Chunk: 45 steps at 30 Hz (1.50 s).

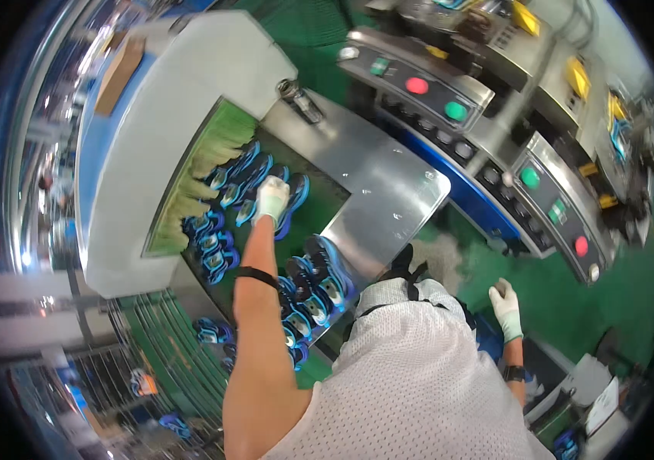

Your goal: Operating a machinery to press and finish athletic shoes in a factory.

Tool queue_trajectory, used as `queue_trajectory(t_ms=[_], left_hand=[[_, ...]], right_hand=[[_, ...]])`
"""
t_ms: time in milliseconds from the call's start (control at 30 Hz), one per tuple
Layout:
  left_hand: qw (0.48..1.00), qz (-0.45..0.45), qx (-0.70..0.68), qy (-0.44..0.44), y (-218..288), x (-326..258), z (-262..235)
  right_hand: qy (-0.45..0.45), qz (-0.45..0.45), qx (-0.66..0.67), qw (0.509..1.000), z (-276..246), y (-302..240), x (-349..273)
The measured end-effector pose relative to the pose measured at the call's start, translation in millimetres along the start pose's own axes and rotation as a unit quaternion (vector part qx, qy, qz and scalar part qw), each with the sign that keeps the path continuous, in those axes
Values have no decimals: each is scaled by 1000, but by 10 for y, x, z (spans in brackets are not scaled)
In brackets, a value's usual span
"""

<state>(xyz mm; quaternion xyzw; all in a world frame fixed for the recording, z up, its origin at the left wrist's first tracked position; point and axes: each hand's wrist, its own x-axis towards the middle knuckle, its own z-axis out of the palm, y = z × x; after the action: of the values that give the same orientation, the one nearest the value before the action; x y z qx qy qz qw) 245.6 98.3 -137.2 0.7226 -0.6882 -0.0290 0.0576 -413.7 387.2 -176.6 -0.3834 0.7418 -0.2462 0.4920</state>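
My left hand (272, 198), in a white glove, reaches forward into a group of black and blue shoes. Its fingers look curled at the opening of a black-and-blue shoe (294, 201), though the hand itself partly hides the grip. More shoes (223, 176) lie close by on its left, and a smaller cluster of shoes (212, 249) sits nearer to me. Another row of shoes (319, 280) stands to the right of my left forearm. Off to my right side, my gloved right hand (505, 307) hangs with loosely bent fingers apart and nothing visible in it.
A metal tabletop (392, 195) extends beside the shoes, below a curved white machine housing (181, 84) with a bristle-like green curtain (216, 146). Machines with a button panel (419, 84) stand ahead right. A wire rack (143, 337) is at the lower left.
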Motion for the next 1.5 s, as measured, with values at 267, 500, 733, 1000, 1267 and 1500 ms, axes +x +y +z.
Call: queue_trajectory(t_ms=[267,500,733,1000,1267,1500], left_hand=[[972,-65,-16,-227,-865,625,-491],[932,-57,74,-352,-633,387,439],[951,-58,-259,-159,63,-62,-786],[574,91,-801,-145,1517,-91,-1664],[739,195,-639,-91,2927,651,-1962],[773,156,-611,-67,3835,1526,-1754]], right_hand=[[0,110,-203,973,475,-378,241],[-41,165,-235,957,377,-757,98],[-109,-28,-76,991,1330,-2554,729],[-535,-31,296,791,1946,-3298,821],[-347,-90,537,764,315,-3663,580],[-208,-170,631,728,-856,-2995,754]])
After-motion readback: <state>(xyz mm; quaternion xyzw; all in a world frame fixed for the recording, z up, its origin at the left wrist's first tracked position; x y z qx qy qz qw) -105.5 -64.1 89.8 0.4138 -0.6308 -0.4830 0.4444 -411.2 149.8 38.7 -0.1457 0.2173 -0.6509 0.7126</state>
